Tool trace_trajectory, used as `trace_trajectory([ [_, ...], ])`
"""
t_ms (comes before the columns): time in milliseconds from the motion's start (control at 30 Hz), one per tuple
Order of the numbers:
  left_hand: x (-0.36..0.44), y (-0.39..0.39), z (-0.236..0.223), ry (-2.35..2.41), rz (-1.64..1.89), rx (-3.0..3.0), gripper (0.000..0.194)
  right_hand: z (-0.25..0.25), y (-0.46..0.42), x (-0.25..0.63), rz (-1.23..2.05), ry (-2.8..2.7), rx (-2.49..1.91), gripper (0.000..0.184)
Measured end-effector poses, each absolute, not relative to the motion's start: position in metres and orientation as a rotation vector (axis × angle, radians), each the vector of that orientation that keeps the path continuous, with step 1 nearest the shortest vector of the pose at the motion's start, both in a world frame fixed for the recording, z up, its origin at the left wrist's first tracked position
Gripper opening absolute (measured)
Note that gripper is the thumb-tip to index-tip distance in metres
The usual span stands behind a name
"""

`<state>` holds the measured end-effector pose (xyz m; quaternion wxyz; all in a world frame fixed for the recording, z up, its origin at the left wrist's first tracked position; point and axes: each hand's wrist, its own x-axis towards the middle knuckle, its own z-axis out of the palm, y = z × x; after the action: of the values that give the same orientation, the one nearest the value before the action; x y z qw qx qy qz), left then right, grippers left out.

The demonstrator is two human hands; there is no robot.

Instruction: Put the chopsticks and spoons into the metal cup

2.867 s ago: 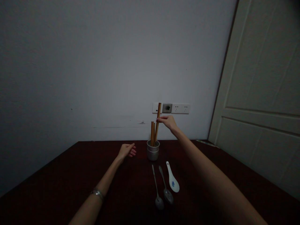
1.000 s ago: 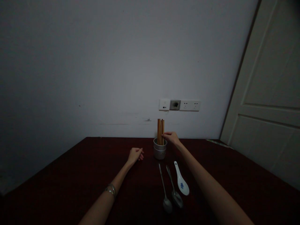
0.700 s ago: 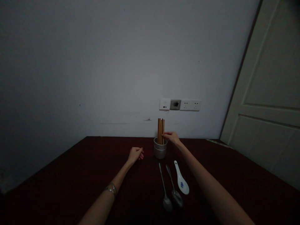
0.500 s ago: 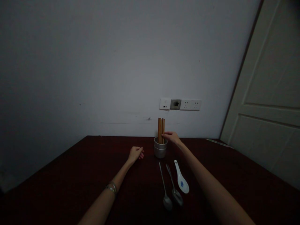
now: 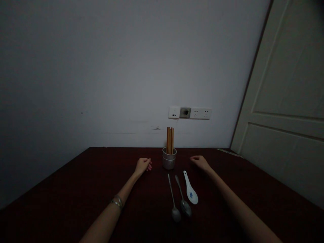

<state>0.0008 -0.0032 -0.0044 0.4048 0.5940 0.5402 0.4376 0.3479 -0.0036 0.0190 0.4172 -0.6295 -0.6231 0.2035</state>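
Note:
A ridged metal cup (image 5: 169, 162) stands upright on the dark red table, with several wooden chopsticks (image 5: 170, 140) upright inside it. Left of the cup, my left hand (image 5: 143, 164) rests on the table with its fingers curled in and nothing seen in them. My right hand (image 5: 201, 162) is to the right of the cup, apart from it, fingers loosely closed and no object showing. In front of the cup lie a long-handled metal spoon (image 5: 172, 199), a second metal spoon (image 5: 181, 194) and a white ceramic spoon (image 5: 190, 189) with a blue mark.
The table (image 5: 76, 189) meets a pale wall (image 5: 113, 84) at its far edge. Sockets (image 5: 199, 113) are set in the wall behind the cup. A light panelled door (image 5: 283, 101) stands at the right. A flat strip (image 5: 229, 152) lies by the table's far right edge.
My right hand has let go of the chopsticks and moved right and down, away from the cup. My left hand stays where it was on the table. The view has shifted slightly.

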Motion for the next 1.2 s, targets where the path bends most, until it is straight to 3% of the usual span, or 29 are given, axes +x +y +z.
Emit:
trace_trajectory([
  [233, 0.003, -0.007, -0.001, 1.373, 1.106, 1.507, 0.029, -0.011, -0.036, 0.357, 0.129, -1.86, -1.745, 0.04],
  [433, 0.003, -0.011, 0.001, 1.347, 1.127, 1.536, 0.029, -0.02, -0.051, 0.346, -0.12, -2.048, -1.764, 0.042],
  [867, 0.001, -0.017, 0.004, 1.33, 1.104, 1.553, 0.03, -0.014, -0.059, 0.341, -0.12, -2.024, -1.773, 0.04],
  [1200, -0.001, -0.057, 0.035, 1.195, 0.82, 1.755, 0.021, -0.012, -0.061, 0.34, -0.14, -2.022, -1.773, 0.039],
])
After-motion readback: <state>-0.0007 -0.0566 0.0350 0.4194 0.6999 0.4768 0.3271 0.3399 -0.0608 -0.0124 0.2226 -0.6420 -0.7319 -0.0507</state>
